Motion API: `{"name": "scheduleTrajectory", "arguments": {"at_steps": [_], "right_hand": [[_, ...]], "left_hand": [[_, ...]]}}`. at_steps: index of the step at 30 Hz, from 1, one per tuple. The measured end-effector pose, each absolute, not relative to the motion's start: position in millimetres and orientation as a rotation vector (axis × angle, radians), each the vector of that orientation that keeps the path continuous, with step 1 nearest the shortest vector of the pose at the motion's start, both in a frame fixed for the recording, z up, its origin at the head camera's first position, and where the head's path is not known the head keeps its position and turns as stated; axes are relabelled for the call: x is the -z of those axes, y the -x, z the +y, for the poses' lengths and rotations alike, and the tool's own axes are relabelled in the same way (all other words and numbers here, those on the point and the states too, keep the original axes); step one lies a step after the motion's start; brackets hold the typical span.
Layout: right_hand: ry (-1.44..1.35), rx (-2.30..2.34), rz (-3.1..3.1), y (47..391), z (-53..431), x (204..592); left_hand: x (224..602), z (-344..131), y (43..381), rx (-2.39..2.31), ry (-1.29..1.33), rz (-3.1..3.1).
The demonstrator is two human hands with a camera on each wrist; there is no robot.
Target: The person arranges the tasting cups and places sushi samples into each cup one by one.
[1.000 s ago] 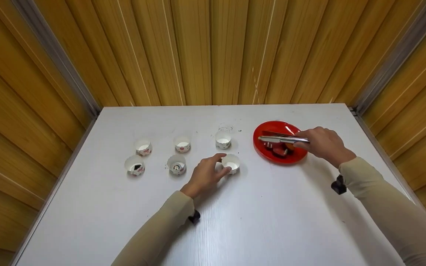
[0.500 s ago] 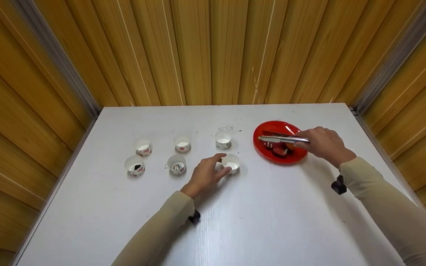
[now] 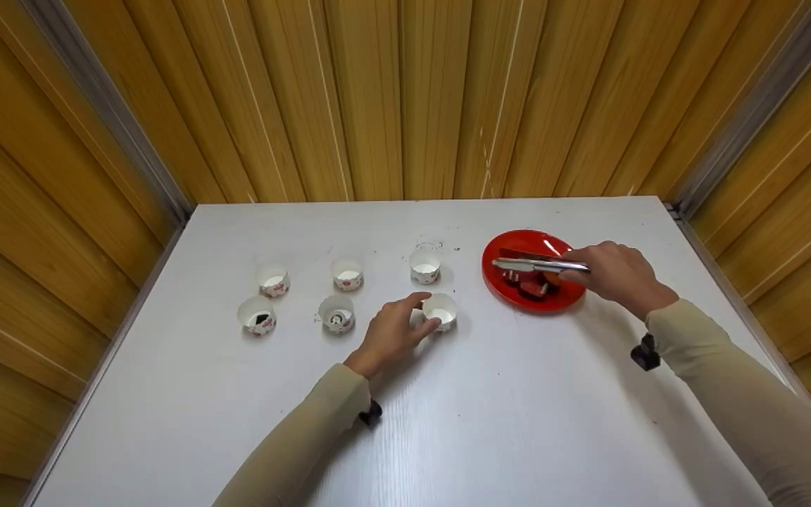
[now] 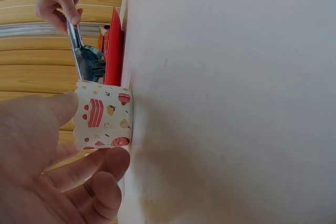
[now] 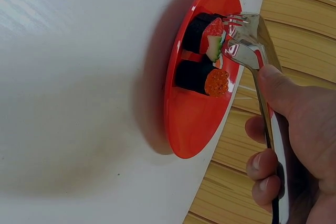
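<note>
Far left, printed paper baking cups, one pair: rear-left cup [image 3: 274, 284]; front-left cup [image 3: 265, 329], a dark piece inside; next pair: rear-middle cup [image 3: 348, 281]; front-middle cup [image 3: 341, 327], a small round piece inside; left hand [image 3: 388, 334], thumb and fingers pinching the sides of the cake-printed cup [image 4: 107, 116], upright on the white table [image 3: 511, 422]; rear-right cup [image 3: 425, 273] behind it; red plate [image 3: 502, 294], bearing an orange-roe roll [image 5: 194, 77] and a cucumber roll [image 5: 194, 35]; fork-ended metal tongs [image 3: 546, 265] above, contact with the rolls hard for me to tell; right hand [image 3: 617, 274], fingers curled round the tongs' handle
</note>
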State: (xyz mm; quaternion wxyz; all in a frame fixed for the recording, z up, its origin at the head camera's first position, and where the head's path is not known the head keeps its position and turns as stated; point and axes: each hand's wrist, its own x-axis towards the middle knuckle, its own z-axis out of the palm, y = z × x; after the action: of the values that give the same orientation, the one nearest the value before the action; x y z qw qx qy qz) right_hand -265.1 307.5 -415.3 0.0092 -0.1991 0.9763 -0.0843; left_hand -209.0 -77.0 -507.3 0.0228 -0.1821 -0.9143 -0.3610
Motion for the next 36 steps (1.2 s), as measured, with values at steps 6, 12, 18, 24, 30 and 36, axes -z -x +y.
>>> {"name": "scheduleTrajectory", "arguments": {"at_steps": [6, 12, 18, 24, 30, 36], "right_hand": [[0.596, 0.272, 3.060, 265.6, 307.2, 415.2], [0.578, 0.259, 3.062, 266.6, 305.6, 414.9], [0.565, 0.254, 3.049, 267.5, 307.2, 417.1], [0.589, 0.221, 3.062, 269.1, 306.3, 416.1], [0.596, 0.225, 3.058, 269.7, 306.1, 417.1], [0.614, 0.195, 3.081, 270.2, 307.2, 419.9]], "left_hand": [[507.6, -77.1, 209.4, 1.117, 0.559, -2.844], [508.0, -76.9, 209.4, 1.125, 0.566, -2.836], [508.6, -77.1, 208.7, 1.125, 0.590, -2.814], [508.6, -78.2, 209.6, 1.121, 0.602, -2.807], [508.2, -78.0, 209.5, 1.107, 0.596, -2.813], [507.7, -78.2, 209.1, 1.104, 0.597, -2.810]]}}
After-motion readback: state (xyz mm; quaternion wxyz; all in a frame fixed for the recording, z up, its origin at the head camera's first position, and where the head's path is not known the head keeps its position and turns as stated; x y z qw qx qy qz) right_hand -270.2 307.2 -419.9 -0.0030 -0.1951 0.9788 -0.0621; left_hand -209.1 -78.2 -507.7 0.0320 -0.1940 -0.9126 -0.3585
